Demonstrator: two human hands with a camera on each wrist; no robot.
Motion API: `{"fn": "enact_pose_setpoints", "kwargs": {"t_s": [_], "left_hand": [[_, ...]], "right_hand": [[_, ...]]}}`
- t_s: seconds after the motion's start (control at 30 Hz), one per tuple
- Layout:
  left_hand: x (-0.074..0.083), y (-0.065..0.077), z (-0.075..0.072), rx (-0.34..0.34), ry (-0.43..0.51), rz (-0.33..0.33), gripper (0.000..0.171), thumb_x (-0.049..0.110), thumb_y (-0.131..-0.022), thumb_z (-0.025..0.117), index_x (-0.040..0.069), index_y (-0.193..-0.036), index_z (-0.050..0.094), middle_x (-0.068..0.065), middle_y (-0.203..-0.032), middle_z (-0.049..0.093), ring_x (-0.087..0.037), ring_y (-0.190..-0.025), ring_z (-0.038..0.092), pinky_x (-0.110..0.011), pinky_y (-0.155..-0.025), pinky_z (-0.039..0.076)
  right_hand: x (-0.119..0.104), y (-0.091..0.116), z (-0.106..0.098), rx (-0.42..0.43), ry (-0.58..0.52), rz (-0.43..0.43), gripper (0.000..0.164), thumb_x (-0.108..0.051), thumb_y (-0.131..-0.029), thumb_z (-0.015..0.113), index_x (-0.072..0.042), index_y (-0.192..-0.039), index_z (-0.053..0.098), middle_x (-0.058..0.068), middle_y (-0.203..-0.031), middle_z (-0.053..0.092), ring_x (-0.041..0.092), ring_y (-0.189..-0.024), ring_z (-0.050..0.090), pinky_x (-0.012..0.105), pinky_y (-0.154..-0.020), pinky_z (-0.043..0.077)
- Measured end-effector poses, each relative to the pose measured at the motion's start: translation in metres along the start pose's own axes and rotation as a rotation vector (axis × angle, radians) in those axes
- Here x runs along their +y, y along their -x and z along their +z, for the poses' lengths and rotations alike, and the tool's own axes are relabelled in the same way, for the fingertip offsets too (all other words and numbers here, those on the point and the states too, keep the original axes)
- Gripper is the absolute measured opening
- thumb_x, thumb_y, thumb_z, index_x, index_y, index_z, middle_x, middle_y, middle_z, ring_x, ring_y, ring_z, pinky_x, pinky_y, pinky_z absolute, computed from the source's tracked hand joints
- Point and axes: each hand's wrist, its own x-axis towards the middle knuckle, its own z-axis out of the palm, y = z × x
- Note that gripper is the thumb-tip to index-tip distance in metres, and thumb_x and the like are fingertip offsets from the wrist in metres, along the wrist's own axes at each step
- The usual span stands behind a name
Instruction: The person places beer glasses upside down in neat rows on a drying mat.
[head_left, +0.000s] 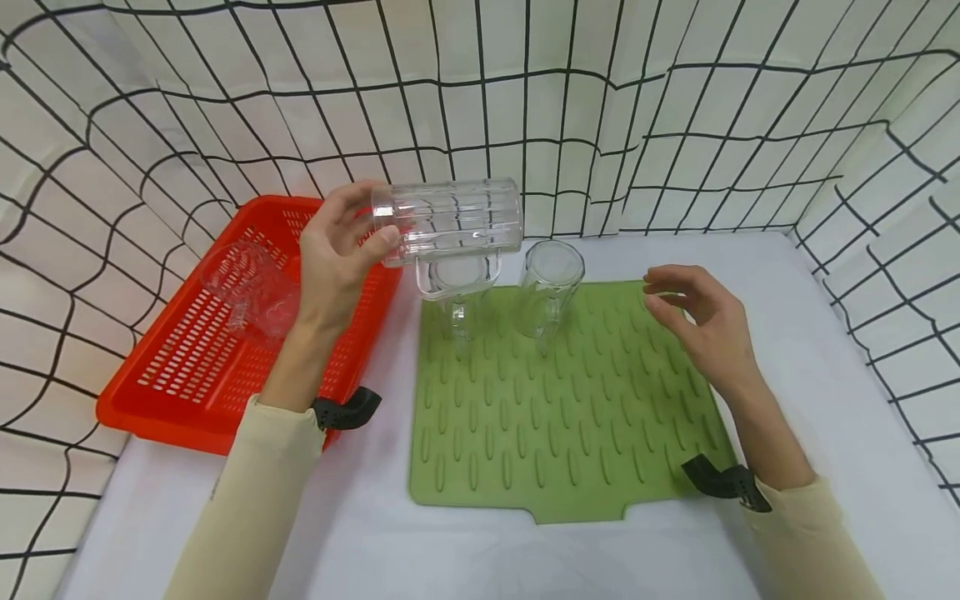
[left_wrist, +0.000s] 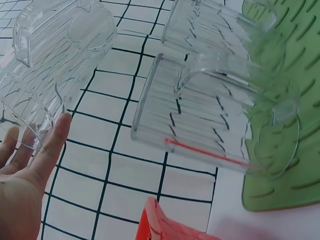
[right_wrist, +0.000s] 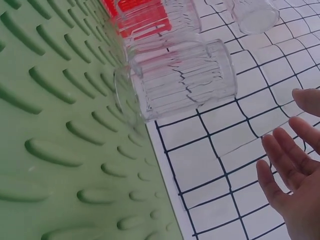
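Note:
My left hand (head_left: 337, 250) grips a clear ribbed mug (head_left: 457, 217) by its left end, fingers behind and thumb in front. The mug lies sideways in the air, its handle pointing down. Below and behind it, a second clear mug (head_left: 459, 312) stands at the back left of the green drying mat (head_left: 570, 417), partly hidden by the held one. Just right of that stands another mug (head_left: 551, 287), its handle toward me. Over the mat's back right edge hovers my right hand (head_left: 708, 325), fingers loosely bent with nothing in them.
On the left, a red plastic basket (head_left: 187, 375) holds clear glassware (head_left: 258, 292). Black-grid white cloth (head_left: 555, 108) hangs around the back and sides. A white tabletop (head_left: 465, 550) lies under the mat. Each wrist wears a black strap (head_left: 348, 410).

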Motion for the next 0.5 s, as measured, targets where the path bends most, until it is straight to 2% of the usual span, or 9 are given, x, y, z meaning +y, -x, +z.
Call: {"fn": "enact_pose_setpoints", "kwargs": {"t_s": [0.2,0.5], "left_hand": [[0.004,0.005,0.007,-0.003,0.026,-0.011,0.041,0.009,-0.085,0.068,0.015,-0.125,0.066,-0.006,-0.125,0.065,-0.026,-0.115,0.067,-0.023,-0.088,0.062],[0.002,0.007,0.019,-0.034,0.031,-0.027,0.045,0.008,-0.085,0.066,0.009,-0.13,0.063,-0.004,-0.127,0.063,-0.029,-0.121,0.065,-0.023,-0.092,0.061]], "right_hand": [[-0.002,-0.006,0.01,0.014,-0.07,0.007,0.034,0.009,-0.095,0.065,0.011,-0.129,0.062,0.005,-0.124,0.069,0.015,-0.114,0.066,0.021,-0.1,0.054],[-0.009,-0.013,0.017,0.01,-0.04,-0.039,0.035,0.008,-0.095,0.065,0.011,-0.129,0.061,0.006,-0.125,0.069,0.016,-0.115,0.066,0.022,-0.101,0.055]]}}
